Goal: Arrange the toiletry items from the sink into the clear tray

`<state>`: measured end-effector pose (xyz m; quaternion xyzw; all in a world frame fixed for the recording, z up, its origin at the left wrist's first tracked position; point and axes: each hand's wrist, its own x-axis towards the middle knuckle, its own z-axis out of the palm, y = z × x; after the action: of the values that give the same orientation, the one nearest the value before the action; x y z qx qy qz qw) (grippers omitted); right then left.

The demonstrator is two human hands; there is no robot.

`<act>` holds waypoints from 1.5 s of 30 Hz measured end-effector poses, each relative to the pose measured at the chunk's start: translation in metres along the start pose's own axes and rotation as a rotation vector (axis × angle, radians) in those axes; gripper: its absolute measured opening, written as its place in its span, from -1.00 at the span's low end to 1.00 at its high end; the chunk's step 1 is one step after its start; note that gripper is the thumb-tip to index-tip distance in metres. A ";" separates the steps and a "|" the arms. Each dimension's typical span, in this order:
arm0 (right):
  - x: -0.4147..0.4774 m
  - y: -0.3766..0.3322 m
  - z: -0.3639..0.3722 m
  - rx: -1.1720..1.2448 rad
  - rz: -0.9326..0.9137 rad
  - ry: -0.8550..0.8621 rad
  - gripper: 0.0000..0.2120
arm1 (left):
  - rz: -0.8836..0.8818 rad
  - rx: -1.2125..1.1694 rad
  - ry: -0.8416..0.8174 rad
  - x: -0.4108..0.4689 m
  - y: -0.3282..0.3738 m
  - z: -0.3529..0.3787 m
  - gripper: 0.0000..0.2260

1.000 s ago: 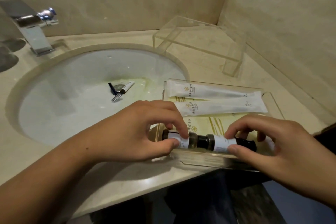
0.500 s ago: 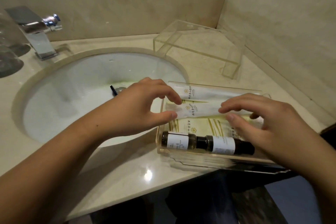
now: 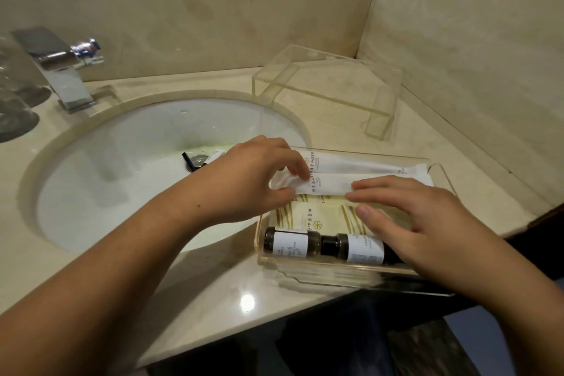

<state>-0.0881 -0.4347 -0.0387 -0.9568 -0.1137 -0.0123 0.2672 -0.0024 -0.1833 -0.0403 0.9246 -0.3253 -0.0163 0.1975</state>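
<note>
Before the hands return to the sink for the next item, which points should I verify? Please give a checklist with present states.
1. Two dark bottles with white labels lie end to end along the near wall of the clear acrylic tray: ok.
2. Far long white sachet lies flat by the far wall: ok.
3. Near long white sachet released: not ok; the left hand pinches its end, and the right hand touches it with its fingers.
4. White round sink basin emptied: not ok; a small white tube and a thin dark item lie in it.
5. Free room in the tray for them: cannot tell; the hands cover the middle.
</note>
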 end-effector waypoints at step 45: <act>0.292 -0.137 0.186 -0.694 -0.133 -0.653 -0.47 | -0.578 -0.045 -0.413 -0.013 -0.222 0.004 -0.56</act>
<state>0.1585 -0.1635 -0.1043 -0.9339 -0.2420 0.2347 -0.1189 0.1189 -0.0191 -0.1292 0.9511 -0.0828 -0.2652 0.1352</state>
